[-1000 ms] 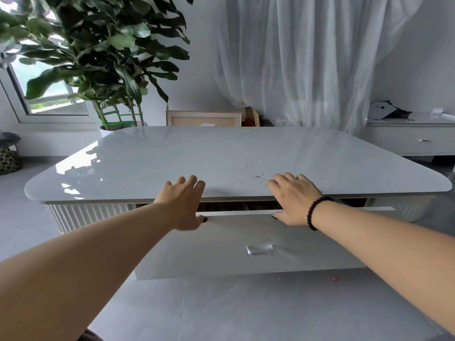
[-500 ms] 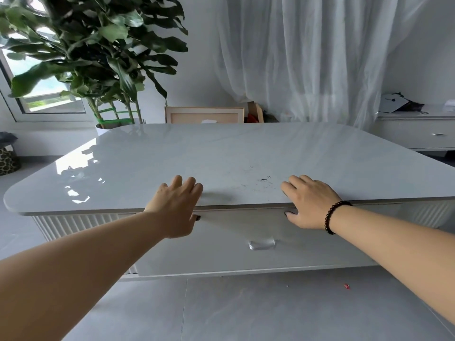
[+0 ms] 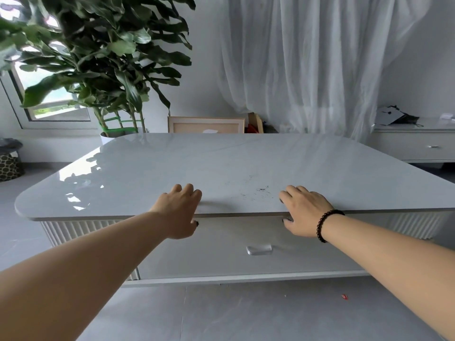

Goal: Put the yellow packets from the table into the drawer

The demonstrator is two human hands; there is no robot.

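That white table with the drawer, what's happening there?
A person has both hands at the front edge of the glossy white marble-look table. The left hand and right hand lie with fingers on the top and thumbs on the white drawer front, which sits flush. No yellow packets are in view.

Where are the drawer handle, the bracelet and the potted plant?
drawer handle (image 3: pixel 259 249), head view, middle of the metal pull.
bracelet (image 3: pixel 326 223), head view, dark beads on the right wrist.
potted plant (image 3: pixel 98 57), head view, its leaves.
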